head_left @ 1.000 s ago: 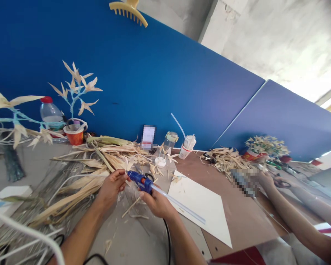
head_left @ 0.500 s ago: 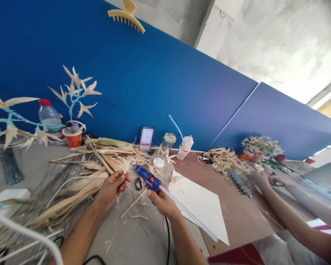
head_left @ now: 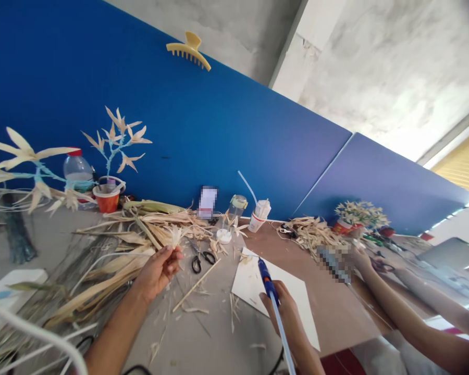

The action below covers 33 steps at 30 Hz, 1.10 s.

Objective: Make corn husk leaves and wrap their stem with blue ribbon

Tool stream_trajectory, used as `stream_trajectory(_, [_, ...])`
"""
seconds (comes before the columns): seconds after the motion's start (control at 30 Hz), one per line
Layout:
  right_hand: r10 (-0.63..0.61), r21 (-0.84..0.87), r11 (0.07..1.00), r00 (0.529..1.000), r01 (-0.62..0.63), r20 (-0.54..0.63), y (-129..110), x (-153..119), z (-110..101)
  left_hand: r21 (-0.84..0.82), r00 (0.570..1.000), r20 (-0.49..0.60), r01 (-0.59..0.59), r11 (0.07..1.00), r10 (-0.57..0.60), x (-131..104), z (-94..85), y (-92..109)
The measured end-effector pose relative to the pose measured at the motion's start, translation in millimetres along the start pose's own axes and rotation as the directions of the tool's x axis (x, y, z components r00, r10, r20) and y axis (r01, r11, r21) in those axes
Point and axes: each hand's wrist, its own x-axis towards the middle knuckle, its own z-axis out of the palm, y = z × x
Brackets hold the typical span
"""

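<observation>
Between the fingertips of my left hand [head_left: 164, 268] is a small pale corn-husk flower [head_left: 175, 237], its petals pointing up. My right hand [head_left: 285, 310] grips a blue glue gun [head_left: 267, 278], with a long clear glue stick [head_left: 280, 333] coming out of its back. The gun's tip hangs over a white sheet [head_left: 305, 307]. Black-handled scissors [head_left: 196, 264] lie on the table between my hands. A thin pale stick [head_left: 195, 286] rests in front of them, with husk scraps around it.
Dry corn husks [head_left: 148, 229] pile up at the left. Behind stand a red cup [head_left: 107, 202] with a husk-flower branch, a plastic bottle [head_left: 77, 169], a phone [head_left: 207, 202], a glass jar [head_left: 238, 205] and a paper cup [head_left: 257, 219]. A co-worker's arms [head_left: 394, 297] reach in from the right.
My right hand has carried the glue gun to the right, away from the flower and over the white sheet. The scissors now show fully. My left hand still holds the flower.
</observation>
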Motion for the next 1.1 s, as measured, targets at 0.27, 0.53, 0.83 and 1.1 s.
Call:
stream_trajectory(0.27, [0.219, -0.469, 0.858, 0.975, -0.211, -0.039, 35, -8, 10, 0.051, 1.000, 0.025, 0.010, 0.999, -0.011, -2, 2.0, 3])
stream_trajectory(0.53, [0.374, -0.539, 0.780, 0.927, -0.318, -0.005, 40, -9, 24, 0.079, 1.000, 0.015, -0.008, 0.997, 0.007, -5, 5.9, 5])
stream_trajectory(0.83, [0.294, -0.058, 0.949, 0.935, -0.310, -0.197, 5, 8, -8, 0.069, 0.999, 0.039, -0.036, 0.997, 0.034, -1, 3.8, 2])
stream_trajectory(1.1, [0.029, 0.671, 0.699, 0.947, -0.247, 0.319, -131, 61, 100, 0.016, 0.997, 0.039, -0.065, 0.998, 0.065, -2, 1.0, 6])
